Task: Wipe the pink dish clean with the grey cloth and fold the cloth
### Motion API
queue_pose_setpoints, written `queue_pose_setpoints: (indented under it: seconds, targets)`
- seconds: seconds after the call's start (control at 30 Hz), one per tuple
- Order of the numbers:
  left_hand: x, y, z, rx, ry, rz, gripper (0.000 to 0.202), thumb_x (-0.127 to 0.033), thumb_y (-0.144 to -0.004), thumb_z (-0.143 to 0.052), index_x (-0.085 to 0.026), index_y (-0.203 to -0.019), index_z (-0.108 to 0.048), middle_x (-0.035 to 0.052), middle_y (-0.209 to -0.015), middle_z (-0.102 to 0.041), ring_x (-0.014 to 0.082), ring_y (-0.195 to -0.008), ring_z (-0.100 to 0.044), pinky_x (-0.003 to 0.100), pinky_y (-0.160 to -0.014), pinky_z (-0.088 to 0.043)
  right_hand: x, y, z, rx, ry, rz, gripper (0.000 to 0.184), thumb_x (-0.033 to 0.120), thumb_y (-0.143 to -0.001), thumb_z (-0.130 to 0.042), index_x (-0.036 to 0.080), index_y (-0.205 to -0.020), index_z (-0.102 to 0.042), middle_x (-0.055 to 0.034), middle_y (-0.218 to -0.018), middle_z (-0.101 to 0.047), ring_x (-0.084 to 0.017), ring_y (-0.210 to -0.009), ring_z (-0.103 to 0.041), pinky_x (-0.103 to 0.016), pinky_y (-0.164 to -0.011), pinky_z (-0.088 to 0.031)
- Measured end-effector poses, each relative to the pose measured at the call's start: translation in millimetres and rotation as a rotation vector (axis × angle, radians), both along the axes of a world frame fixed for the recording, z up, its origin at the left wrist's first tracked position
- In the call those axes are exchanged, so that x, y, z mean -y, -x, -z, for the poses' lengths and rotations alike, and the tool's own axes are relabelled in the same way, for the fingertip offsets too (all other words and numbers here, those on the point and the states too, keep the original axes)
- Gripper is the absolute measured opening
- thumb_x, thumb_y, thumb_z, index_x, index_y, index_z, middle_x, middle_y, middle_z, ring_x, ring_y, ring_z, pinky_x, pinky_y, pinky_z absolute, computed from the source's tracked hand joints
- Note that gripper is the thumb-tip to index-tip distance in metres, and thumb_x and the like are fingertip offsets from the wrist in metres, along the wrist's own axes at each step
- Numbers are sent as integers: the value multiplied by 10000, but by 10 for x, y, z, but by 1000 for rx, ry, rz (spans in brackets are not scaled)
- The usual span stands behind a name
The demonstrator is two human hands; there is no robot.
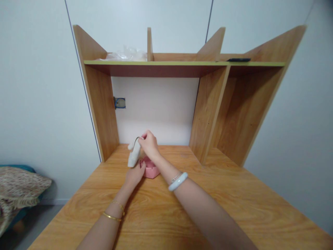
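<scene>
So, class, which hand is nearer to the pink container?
Left. The left hand touches the left side of the pink container; the right hand is raised above it, holding a white item.

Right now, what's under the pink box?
The pink box appears to rest on the wooden desk. The spot directly beneath is covered, so I can't tell if anything's hidden there.

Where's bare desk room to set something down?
The widest bare patch of desk is right of the right forearm, before the shelf unit. Another: left of the left forearm. Crowded: around the pink container, by the left hand, right hand and white item.
</scene>
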State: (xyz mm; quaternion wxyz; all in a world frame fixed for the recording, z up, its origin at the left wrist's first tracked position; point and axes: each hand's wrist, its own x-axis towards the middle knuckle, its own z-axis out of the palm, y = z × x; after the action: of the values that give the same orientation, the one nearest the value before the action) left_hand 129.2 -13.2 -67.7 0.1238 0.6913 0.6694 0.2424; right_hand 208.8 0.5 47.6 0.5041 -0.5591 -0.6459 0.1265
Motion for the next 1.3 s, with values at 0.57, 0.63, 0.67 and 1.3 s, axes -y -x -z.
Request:
queue_pose_setpoints:
  seconds: [0.57, 0.63, 0.67, 1.3]
  targets:
    - [83, -21, -65, 63, 27, -6, 431, -405, -880, -237, -125, -1048, -519, 155, -959, -654, 258, -873, -621, 312, -694, -427, 430, -1995, 927, 522, 497, 377, 58, 223, -655, -487, 197, -684, -529, -41, -726, -628, -203, -727, -576, -279, -602, -349]
    - [87, -24, -69, 60, 28, -7, 420, -389, -879, -241, -117, -1040, -517, 163, -974, -648, 263, -894, -613, 315, -705, -428, 435, -2027, 917, 614, 534, 376, 113, 242, -667, -493, 200, -741, -567, -57, -822, -644, -237, -826, -577, -321, -660, -360]
    - [89, -24, -71, 62, 27, -4, 416, -384, -879, -242, -114, -1034, -517, 167, -980, -645, 263, -904, -610, 315, -714, -428, 433, -2028, 905, 639, 528, 381, 156, 264, -679, -495, 202, -793, -582, -67, -891, -643, -252, -882, -567, -343, -692, -362]
    - [127, 1, -98, 32, 47, 12, 507, -458, -888, -155, -133, -1065, -502, 161, -1006, -640, 272, -941, -600, 341, -745, -427, 275, -1156, 887, 717, 337, 236, 401, 456, -805, -432, 124, -940, -613, -149, -989, -634, -264, -959, -549, -311, -747, -366]
